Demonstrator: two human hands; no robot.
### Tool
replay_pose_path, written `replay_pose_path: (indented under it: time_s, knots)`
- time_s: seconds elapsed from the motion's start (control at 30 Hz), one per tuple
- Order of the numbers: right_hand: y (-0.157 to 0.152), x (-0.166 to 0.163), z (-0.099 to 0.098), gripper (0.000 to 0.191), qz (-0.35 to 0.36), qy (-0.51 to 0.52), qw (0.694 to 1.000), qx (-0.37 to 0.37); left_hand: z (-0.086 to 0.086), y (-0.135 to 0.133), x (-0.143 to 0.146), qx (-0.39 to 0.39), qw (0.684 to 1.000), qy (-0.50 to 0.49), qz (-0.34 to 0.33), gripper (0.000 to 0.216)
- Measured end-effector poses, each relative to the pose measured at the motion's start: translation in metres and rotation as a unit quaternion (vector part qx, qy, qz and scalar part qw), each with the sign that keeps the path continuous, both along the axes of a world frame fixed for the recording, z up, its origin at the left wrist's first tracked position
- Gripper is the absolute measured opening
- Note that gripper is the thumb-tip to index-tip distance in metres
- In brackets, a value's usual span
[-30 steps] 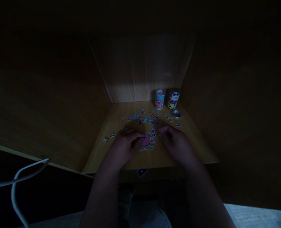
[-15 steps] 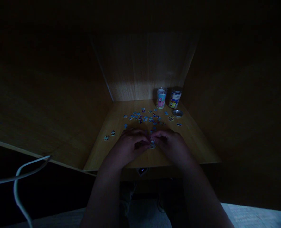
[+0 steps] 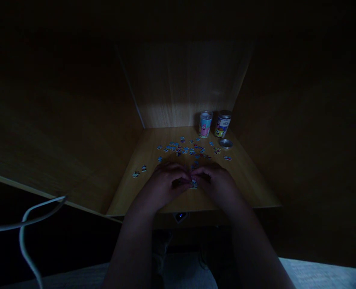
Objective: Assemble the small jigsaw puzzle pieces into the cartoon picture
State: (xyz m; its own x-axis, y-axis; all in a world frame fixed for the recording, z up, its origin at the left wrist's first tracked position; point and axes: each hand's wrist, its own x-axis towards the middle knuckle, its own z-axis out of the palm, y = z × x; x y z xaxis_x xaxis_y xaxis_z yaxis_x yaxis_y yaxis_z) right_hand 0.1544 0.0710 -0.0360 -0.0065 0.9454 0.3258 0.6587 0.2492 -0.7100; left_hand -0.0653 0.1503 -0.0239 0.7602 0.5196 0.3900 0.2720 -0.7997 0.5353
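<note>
Near the front of the wooden desk, my left hand and my right hand meet at the fingertips. Both are closed in a pinch on jigsaw puzzle pieces, partly covered by the fingers. How those pieces fit together is too dark to make out. Beyond my hands lies a loose scatter of blue and multicoloured jigsaw pieces. Two pale pieces lie apart, left of my left hand.
At the back right stand an open-topped can with a pink cartoon figure and a lidded can. A round metal lid lies in front of them. Wooden panels enclose the desk. A white cable hangs at lower left.
Both hands stay at nearly the same place, fingertips still together on the pieces. The view has shifted very slightly; the loose pieces and cans look unmoved.
</note>
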Motion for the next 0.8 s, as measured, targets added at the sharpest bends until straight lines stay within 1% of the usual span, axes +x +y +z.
replay_pose_path:
  time_s: [0.17, 0.27, 0.47, 0.53, 0.67, 0.73, 0.8]
  knots:
    - [0.003, 0.001, -0.0015, 0.019, -0.006, -0.05, 0.998, 0.023, 0.0005, -0.0009, -0.0001, -0.002, 1.0, 0.001, 0.003, 0.013]
    - [0.0034, 0.0015, -0.0024, 0.02, -0.003, -0.047, 0.999, 0.026, 0.0004, -0.001, -0.0001, -0.005, 1.0, -0.006, 0.0, 0.011]
    - [0.0025, 0.0012, 0.0, 0.024, 0.034, -0.033, 0.998, 0.039, 0.0003, -0.0009, 0.0, -0.003, 1.0, -0.004, 0.0, 0.008]
    - [0.0015, 0.0021, 0.0016, 0.024, 0.022, -0.022, 0.998, 0.045, 0.0009, -0.0012, 0.0003, -0.009, 1.0, -0.001, 0.003, 0.009]
    - [-0.0015, 0.0061, 0.0032, 0.025, -0.036, 0.011, 0.997, 0.066, 0.0009, -0.0012, 0.0007, 0.003, 1.0, -0.01, 0.003, 0.01]
    - [-0.0026, 0.0075, 0.0024, 0.028, -0.044, 0.006, 0.996, 0.078, 0.0001, -0.0006, 0.0006, 0.006, 1.0, -0.013, -0.003, 0.009]
    - [-0.0028, 0.0075, 0.0009, 0.031, -0.037, -0.006, 0.995, 0.088, -0.0005, 0.0, 0.0003, 0.009, 1.0, -0.012, -0.003, 0.01]
